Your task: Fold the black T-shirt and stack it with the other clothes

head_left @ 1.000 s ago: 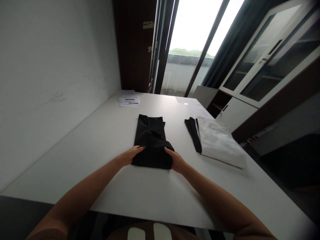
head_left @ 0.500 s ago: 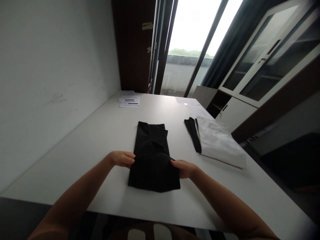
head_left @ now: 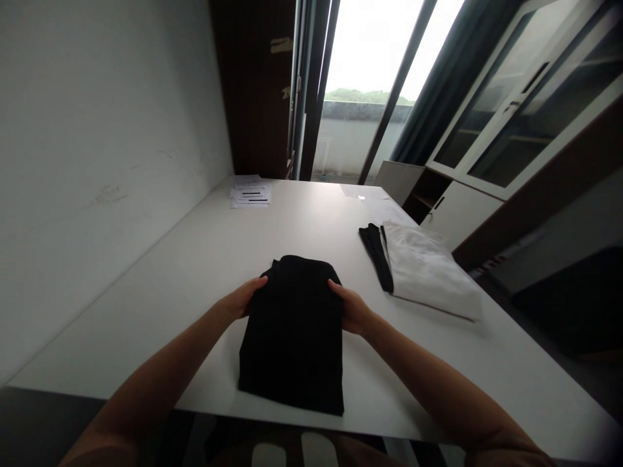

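Note:
A folded black garment [head_left: 293, 334] lies on the white table [head_left: 195, 259], reaching almost to the near edge. My left hand [head_left: 243, 298] grips its upper left side with the fingers curled on the cloth. On the upper right side my right hand [head_left: 351, 309] holds it the same way. The far fold sits between my two hands.
A white plastic bag [head_left: 428, 272] with another black garment [head_left: 377, 253] beside it lies at the right. Papers [head_left: 250, 192] sit at the far left corner by the wall. Another sheet [head_left: 360, 191] lies near the window. A cabinet [head_left: 467, 194] stands at the right.
The garment was pulled toward me and its far part folded over the near part, so it is now a shorter stack. Both hands moved with it and stay on its sides.

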A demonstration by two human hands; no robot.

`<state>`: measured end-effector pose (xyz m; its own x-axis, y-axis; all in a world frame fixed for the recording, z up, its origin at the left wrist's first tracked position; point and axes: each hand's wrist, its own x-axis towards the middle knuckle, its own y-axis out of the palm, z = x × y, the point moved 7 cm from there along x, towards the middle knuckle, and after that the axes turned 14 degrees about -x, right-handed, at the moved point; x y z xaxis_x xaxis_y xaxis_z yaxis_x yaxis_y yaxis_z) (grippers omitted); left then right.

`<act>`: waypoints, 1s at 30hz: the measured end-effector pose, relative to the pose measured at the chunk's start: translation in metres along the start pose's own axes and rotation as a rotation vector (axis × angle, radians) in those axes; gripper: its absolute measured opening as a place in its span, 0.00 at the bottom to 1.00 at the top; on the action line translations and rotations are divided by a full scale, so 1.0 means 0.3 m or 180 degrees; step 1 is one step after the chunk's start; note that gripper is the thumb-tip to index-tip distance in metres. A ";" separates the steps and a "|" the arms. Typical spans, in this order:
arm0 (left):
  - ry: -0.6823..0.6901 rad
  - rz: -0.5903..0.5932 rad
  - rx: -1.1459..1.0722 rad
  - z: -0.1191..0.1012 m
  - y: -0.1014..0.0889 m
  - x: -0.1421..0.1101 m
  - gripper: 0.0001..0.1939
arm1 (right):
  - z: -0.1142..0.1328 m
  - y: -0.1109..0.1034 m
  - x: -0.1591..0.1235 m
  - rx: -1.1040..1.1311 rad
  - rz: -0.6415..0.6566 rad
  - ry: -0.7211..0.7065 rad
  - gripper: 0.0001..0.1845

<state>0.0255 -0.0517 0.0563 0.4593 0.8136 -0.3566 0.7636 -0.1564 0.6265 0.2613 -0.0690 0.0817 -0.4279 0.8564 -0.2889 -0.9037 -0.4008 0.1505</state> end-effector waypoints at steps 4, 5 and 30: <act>0.0455 -0.0261 -0.0209 0.003 0.010 0.069 0.23 | -0.037 -0.028 0.060 0.0169 -0.0064 0.0317 0.25; 0.0501 -0.0309 -0.0281 0.007 0.005 0.079 0.24 | -0.046 -0.038 0.068 0.0204 -0.0113 0.0349 0.24; 0.1193 0.0723 -0.0136 -0.049 0.029 0.107 0.41 | -0.074 -0.173 0.173 0.0105 -0.1023 0.0088 0.11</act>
<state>0.0402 -0.0188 0.0607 0.4109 0.9094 0.0646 0.6392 -0.3379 0.6909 0.2858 -0.0107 0.0380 -0.1214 0.9280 -0.3521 -0.9919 -0.1001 0.0780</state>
